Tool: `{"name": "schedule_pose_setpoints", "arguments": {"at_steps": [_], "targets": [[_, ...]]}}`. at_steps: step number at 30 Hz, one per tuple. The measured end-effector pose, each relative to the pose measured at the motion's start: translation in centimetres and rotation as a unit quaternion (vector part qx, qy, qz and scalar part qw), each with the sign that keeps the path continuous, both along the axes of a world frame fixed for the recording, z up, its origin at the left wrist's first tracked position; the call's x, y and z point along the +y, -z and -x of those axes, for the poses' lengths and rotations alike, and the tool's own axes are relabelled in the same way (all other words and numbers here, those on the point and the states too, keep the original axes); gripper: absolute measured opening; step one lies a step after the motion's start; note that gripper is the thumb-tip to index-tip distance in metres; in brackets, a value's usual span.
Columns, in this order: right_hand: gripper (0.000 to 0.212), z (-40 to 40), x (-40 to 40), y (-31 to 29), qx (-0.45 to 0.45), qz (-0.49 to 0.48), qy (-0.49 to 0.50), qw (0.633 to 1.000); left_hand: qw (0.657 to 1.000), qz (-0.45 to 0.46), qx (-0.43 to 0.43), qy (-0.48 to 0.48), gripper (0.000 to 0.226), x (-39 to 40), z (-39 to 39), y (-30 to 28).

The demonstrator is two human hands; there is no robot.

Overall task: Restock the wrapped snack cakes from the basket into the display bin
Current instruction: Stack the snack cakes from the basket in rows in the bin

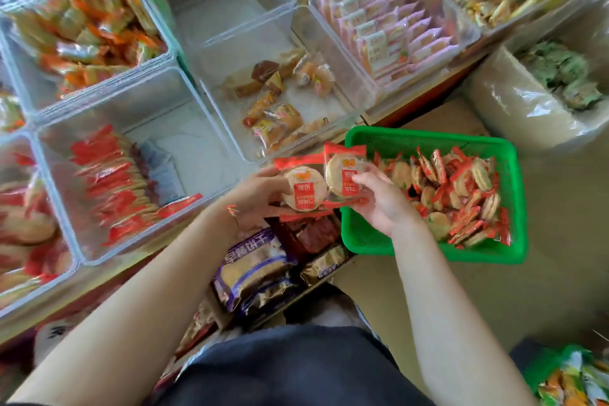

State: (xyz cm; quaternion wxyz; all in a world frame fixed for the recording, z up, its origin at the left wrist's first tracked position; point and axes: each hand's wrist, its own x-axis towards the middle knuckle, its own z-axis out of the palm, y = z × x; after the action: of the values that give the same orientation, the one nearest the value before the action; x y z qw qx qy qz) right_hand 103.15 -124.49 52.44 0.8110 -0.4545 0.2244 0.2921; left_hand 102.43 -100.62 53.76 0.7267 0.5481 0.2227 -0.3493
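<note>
The left hand (260,198) is gripping one snack cake (304,188), the right hand (382,204) pinching another (344,176), both just beside the green basket (428,138). Next they probably need carrying left into the half-filled bin (59,181).

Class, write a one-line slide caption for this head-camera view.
Both hands, left hand and right hand, hold wrapped snack cakes between green basket and clear display bin.

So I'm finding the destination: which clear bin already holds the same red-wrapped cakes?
The clear bin left of the left hand, with red-wrapped round cakes lined along its left side. The neighbouring bins hold orange, brown or pink packets.
</note>
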Motion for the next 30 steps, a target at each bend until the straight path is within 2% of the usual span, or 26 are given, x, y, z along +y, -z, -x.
{"name": "schedule_pose_setpoints", "arguments": {"at_steps": [4, 7, 10, 13, 15, 17, 19, 20, 23, 25, 27, 28, 30], "targets": [[0.059, 0.0, 3.2, -1.5, -0.048, -0.072, -0.105, 0.991, 0.999, 0.03, -0.024, -0.022, 0.03, 5.1, 1.8, -1.1], [0.05, -0.2, 6.7, -2.4, -0.056, -0.056, -0.132, 0.988, 0.995, 0.0, -0.043, -0.094, 0.024, 8.9, 3.0, -1.7], [0.029, -1.1, 10.9, -3.1, -0.07, 0.025, -0.099, 0.992, 0.965, -0.07, -0.075, -0.243, 0.011, 12.6, 4.2, -2.2], [0.023, -2.4, 14.6, -3.7, -0.12, 0.137, -0.103, 0.978, 0.92, -0.11, -0.095, -0.363, 0.015, 15.9, 5.5, -2.3], [0.03, -3.2, 16.9, -4.2, -0.181, 0.228, -0.143, 0.946, 0.905, -0.123, -0.097, -0.395, 0.019, 17.5, 6.5, -2.1], [0.037, -3.9, 19.2, -4.6, -0.256, 0.302, -0.195, 0.897, 0.899, -0.133, -0.092, -0.407, 0.026, 18.5, 7.4, -1.6], [0.041, -4.5, 21.3, -4.8, -0.352, 0.375, -0.256, 0.818, 0.899, -0.142, -0.086, -0.405, 0.024, 19.0, 8.0, -0.9], [0.04, -4.7, 22.2, -4.7, -0.402, 0.421, -0.287, 0.761, 0.901, -0.147, -0.084, -0.401, 0.024, 19.1, 8.1, -0.6], [0.032, -4.8, 24.3, -4.7, -0.519, 0.564, -0.37, 0.525, 0.897, -0.158, -0.068, -0.407, 0.027, 19.2, 8.2, 0.5], [0.026, -4.7, 25.2, -4.3, -0.526, 0.607, -0.447, 0.394, 0.892, -0.168, -0.061, -0.416, 0.025, 19.1, 8.1, 1.0], [0.028, -4.3, 26.0, -3.4, -0.5, 0.626, -0.524, 0.288, 0.889, -0.179, -0.056, -0.418, 0.022, 19.0, 8.0, 1.2], [0.029, -4.1, 26.4, -3.0, -0.488, 0.633, -0.551, 0.242, 0.889, -0.182, -0.054, -0.417, 0.021, 19.1, 7.9, 1.2], [0.031, -3.9, 26.9, -2.2, -0.469, 0.636, -0.584, 0.186, 0.892, -0.192, -0.054, -0.407, 0.02, 19.1, 7.8, 1.1]]}}
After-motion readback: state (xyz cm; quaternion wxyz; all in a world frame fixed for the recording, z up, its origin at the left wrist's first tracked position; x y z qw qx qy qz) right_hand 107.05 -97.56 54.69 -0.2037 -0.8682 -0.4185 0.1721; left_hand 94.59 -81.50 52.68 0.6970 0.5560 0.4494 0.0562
